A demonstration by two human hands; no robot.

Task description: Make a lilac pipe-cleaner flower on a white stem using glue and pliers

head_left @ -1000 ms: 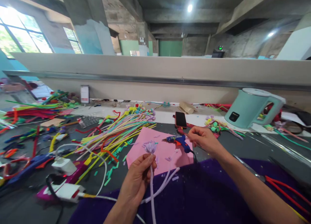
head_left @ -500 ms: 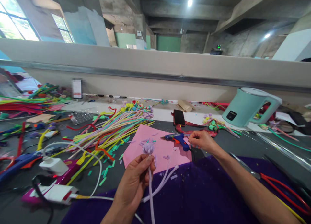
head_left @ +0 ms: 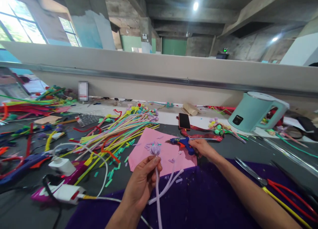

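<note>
So that crushing is presumably avoided, the lilac flower (head_left: 155,149) is held over the pink paper (head_left: 142,141) by its stem (head_left: 158,192), which is pinched between thumb and fingers of the left hand (head_left: 143,176). The glue gun (head_left: 182,142) is met at its handle (head_left: 190,150) by the curled fingers of the right hand (head_left: 203,147), though a firm grip cannot be confirmed; its nozzle (head_left: 168,142) is placed over the paper, perhaps so drips are caught.

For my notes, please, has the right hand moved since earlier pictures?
Yes: against the flat phone, the right hand shifted toward the wearer, to the glue gun.
</note>
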